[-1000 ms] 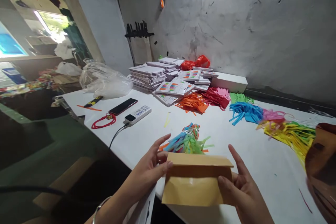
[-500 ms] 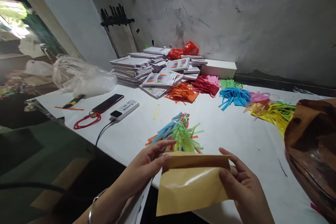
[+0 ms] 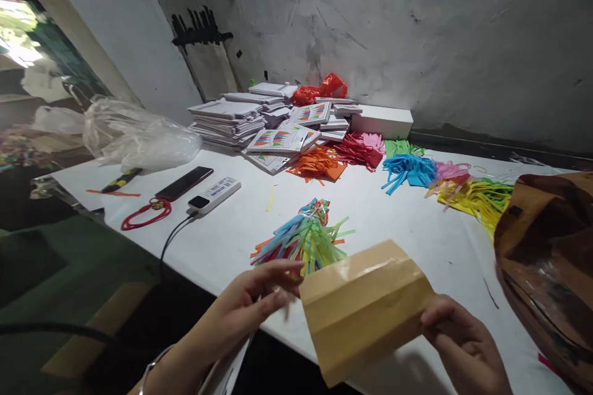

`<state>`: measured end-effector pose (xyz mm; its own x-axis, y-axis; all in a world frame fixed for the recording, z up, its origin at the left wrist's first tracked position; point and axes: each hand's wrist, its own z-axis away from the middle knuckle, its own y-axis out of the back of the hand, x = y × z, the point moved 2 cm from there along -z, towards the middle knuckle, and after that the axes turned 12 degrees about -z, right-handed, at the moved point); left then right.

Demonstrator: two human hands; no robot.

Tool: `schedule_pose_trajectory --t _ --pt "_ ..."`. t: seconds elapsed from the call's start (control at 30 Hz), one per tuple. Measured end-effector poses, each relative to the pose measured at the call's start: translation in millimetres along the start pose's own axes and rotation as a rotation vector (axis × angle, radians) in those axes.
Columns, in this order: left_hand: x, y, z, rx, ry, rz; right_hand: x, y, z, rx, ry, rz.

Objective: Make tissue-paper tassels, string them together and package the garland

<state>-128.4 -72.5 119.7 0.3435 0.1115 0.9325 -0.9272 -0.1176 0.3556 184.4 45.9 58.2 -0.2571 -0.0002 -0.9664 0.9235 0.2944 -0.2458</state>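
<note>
A creased brown paper envelope [image 3: 365,308] is held up over the table's front edge, tilted. My right hand [image 3: 463,336] pinches its right edge between thumb and fingers. Beside its left edge is my left hand [image 3: 254,299], fingers apart and slightly blurred; the fingertips come near the paper but do not grip it. Just behind the envelope lies a multicoloured bundle of paper tassels [image 3: 306,234], tied at the top, its lower right part hidden by the paper.
White table [image 3: 370,216]. Left: phone [image 3: 185,183], white device [image 3: 214,195] with cable, yellow-black cutter [image 3: 121,180], plastic bag [image 3: 143,136]. Back: stacked flat packs [image 3: 227,120], orange tassels [image 3: 317,163], blue tassels [image 3: 407,170]. Right: yellow tassels [image 3: 472,197], brown bag [image 3: 523,247].
The envelope has turned and tilted, its open flap no longer facing me. My left hand has let go of its left edge. My right hand has moved right and down with it.
</note>
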Motion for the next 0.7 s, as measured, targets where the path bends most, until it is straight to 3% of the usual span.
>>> schedule_pose_trajectory --t 0.13,0.27,0.4,0.47,0.5,0.6,0.63,0.7 --pt "-2 -7.5 -12 -0.084 -0.011 -0.073 -24 -2 -10 -0.197 0.051 -0.009" --pt "3 -24.5 -20 -0.220 -0.030 -0.292 -47 -16 -16 -0.265 0.125 0.122" --pt "12 -42.9 -19 -0.466 -0.090 -0.317 -54 -24 -21 -0.486 0.139 0.151" --pt "13 -50.3 -18 -0.587 -0.111 -0.284 -53 -25 -22 -0.470 0.151 0.232" --pt "12 -53.1 -18 -0.609 -0.102 -0.254 -52 -25 -21 -0.378 0.200 0.321" --pt "4 -58.4 -22 -0.482 -0.031 -0.136 -45 -33 -6 -0.016 0.483 0.639" --pt "2 -59.8 -24 -0.410 -0.011 -0.106 -40 -40 2 0.000 0.576 0.707" --pt "0 -63.4 -26 -0.312 -0.008 -0.066 -23 -61 19 -0.194 0.705 0.783"
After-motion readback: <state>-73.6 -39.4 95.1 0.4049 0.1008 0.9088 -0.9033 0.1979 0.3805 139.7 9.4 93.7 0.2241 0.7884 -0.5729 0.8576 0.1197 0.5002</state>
